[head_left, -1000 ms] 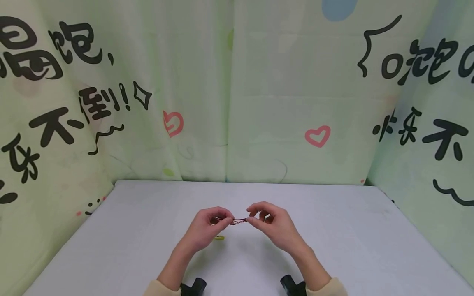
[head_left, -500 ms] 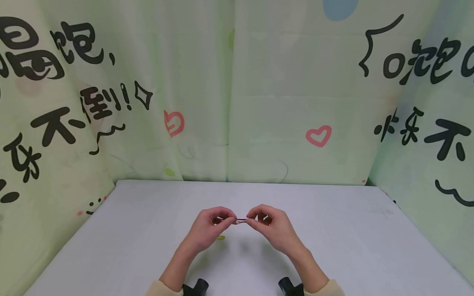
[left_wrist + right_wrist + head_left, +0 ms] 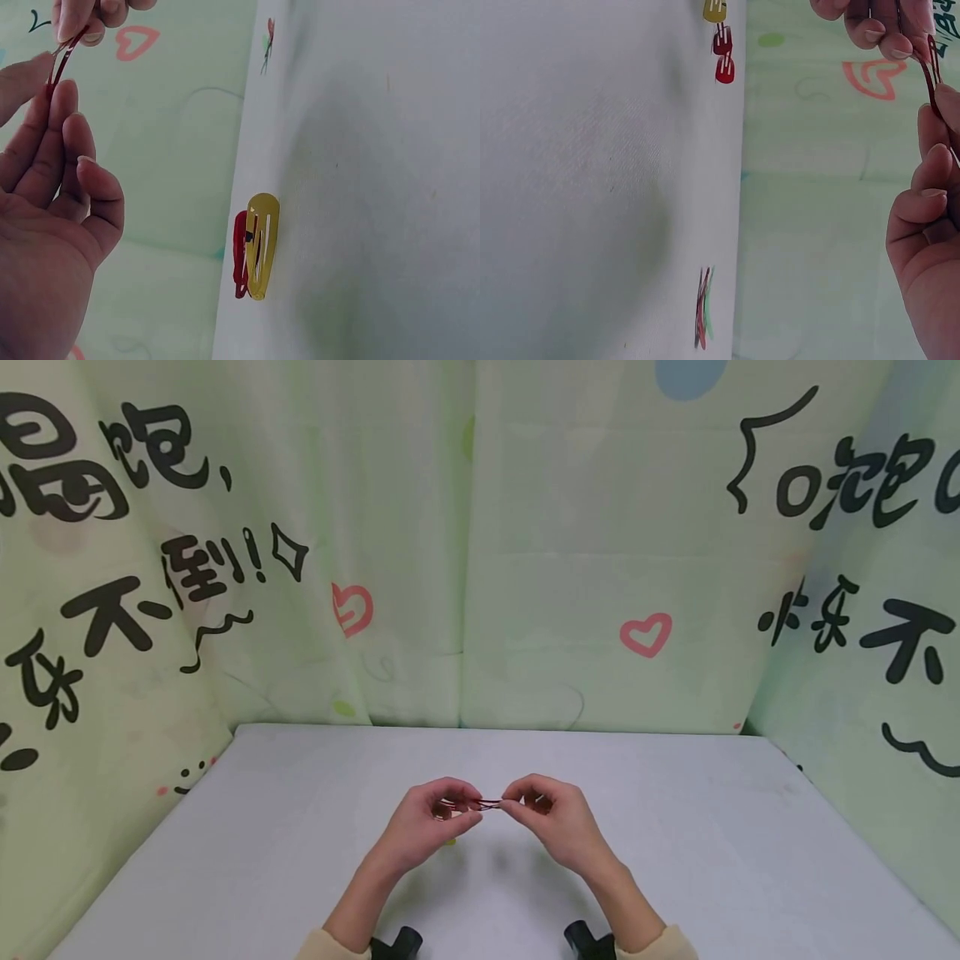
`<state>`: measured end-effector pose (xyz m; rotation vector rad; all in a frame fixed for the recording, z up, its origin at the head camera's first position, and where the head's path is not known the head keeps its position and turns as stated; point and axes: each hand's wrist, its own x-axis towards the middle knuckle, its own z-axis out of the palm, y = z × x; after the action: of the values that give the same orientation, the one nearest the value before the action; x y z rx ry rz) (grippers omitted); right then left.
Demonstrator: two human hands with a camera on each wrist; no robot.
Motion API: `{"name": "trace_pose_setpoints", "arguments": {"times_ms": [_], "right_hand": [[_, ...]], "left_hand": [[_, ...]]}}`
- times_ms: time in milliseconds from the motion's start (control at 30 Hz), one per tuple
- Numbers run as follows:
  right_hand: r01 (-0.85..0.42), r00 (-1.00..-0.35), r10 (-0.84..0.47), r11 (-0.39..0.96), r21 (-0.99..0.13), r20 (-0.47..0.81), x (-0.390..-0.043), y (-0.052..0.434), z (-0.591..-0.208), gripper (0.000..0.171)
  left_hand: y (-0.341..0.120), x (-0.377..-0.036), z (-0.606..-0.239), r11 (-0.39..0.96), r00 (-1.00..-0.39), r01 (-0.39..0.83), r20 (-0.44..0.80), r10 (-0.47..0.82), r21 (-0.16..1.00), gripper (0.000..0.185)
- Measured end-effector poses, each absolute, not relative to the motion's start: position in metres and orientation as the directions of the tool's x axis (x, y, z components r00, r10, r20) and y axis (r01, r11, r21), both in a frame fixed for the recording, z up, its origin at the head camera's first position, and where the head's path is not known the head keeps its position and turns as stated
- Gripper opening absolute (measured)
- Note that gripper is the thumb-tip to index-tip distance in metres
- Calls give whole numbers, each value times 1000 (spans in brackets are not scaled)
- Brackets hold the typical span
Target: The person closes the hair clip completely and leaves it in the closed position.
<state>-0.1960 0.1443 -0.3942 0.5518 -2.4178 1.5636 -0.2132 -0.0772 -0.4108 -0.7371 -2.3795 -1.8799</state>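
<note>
Bare hands; cream sleeve cuffs (image 3: 330, 945); black wrist-mounted cameras (image 3: 397, 942).

two hands (image 3: 427, 825) (image 3: 558, 822), one held red clip (image 3: 489, 804), one yellow clip (image 3: 262, 244).

Red clip over a pale grey table, pastel green cloth behind

The hair clip (image 3: 489, 804) pinched between the left hand (image 3: 427, 822) and the right hand (image 3: 558, 818) is red. The table (image 3: 675, 860) is pale grey-white; on it lie a yellow clip (image 3: 262, 244) with a red clip (image 3: 240, 255) at its 9 o'clock. The backdrop (image 3: 525, 527) is pastel green, printed with black characters, pink hearts and a blue blob at 12 o'clock. The sleeves (image 3: 678, 941) are beige.
</note>
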Motion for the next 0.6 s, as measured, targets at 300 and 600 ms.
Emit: {"name": "trace_pose_setpoints", "arguments": {"times_ms": [300, 600], "right_hand": [[-473, -881, -208, 357, -806, 425, -197, 144, -398, 8], [-521, -852, -192, 403, -752, 488, -198, 141, -403, 14]], "left_hand": [[-71, -212, -413, 203, -903, 380, 315, 291, 902, 6], [-68, -207, -412, 217, -909, 396, 348, 228, 892, 5]]}}
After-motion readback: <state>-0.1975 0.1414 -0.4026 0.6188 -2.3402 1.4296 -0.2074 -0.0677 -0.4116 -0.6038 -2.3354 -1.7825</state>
